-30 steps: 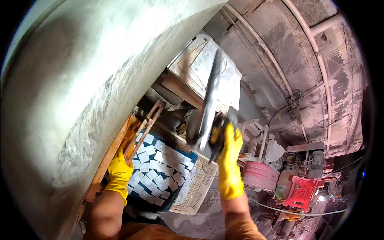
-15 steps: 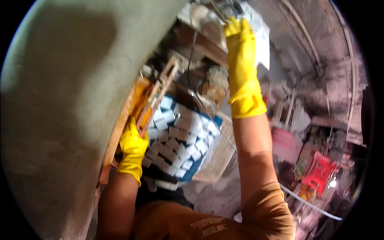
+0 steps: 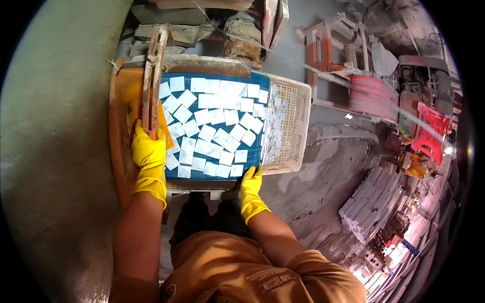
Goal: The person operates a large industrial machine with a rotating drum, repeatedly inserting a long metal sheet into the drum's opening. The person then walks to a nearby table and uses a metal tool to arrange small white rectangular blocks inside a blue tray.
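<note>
Both my hands wear yellow rubber gloves. My left hand (image 3: 150,151) is closed round the near end of a rusty, reddish metal bar frame (image 3: 153,76), which stands along the left side of a blue work surface (image 3: 227,132). Many small white square tiles (image 3: 221,137) lie scattered over this surface, some touching, some apart. At its near right corner rests my right hand (image 3: 251,192), fingers stretched forward against the edge, with no tile visible in it. An orange sheet (image 3: 130,93) lies under and beside the bar frame.
A cream plastic basket (image 3: 298,126) holding tile pieces (image 3: 273,126) adjoins the right side. Close on the left is a large grey-green surface (image 3: 60,151). Farther right are a red plastic stool (image 3: 432,129), stacked pale strips (image 3: 371,202) and a pale hose (image 3: 374,96).
My right hand has come down from far ahead, near a white sheet, to the blue surface's near right corner. My left hand keeps hold of the bar frame. The view has turned and levelled.
</note>
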Demonstrator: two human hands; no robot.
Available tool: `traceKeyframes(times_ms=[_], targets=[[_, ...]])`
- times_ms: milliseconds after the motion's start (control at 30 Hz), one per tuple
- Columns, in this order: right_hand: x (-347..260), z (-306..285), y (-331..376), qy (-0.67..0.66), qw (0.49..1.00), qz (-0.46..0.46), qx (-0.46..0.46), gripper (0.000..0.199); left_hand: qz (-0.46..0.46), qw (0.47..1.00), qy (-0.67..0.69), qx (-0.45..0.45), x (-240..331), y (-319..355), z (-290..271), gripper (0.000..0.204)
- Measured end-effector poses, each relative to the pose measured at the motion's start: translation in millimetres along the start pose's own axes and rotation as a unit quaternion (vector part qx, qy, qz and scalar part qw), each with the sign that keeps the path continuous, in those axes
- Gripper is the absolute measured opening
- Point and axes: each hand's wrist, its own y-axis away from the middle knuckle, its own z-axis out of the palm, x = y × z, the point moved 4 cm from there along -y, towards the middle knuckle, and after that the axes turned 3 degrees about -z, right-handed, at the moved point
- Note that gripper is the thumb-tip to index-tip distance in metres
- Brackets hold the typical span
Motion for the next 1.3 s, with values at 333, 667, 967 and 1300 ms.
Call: traceKeyframes(times_ms=[333,667,967,1300], targets=[[-44,22,18,0.103,0.974,-0.035,0.199,0.050,0.027,0.998,0.047,-0.013,26,4,-20,0.068],[-42,22,20,0.108,0.974,0.004,0.199,0.052,0.546,0.825,-0.123,-0.080,49,63,6,0.067],[-38,26,18,0.105,0.971,0.010,0.214,0.051,0.487,0.852,-0.131,-0.140,43,91,61,0.070],[-38,26,18,0.107,0.975,0.027,0.192,0.053,0.588,0.778,-0.199,-0.097,57,79,63,0.058]])
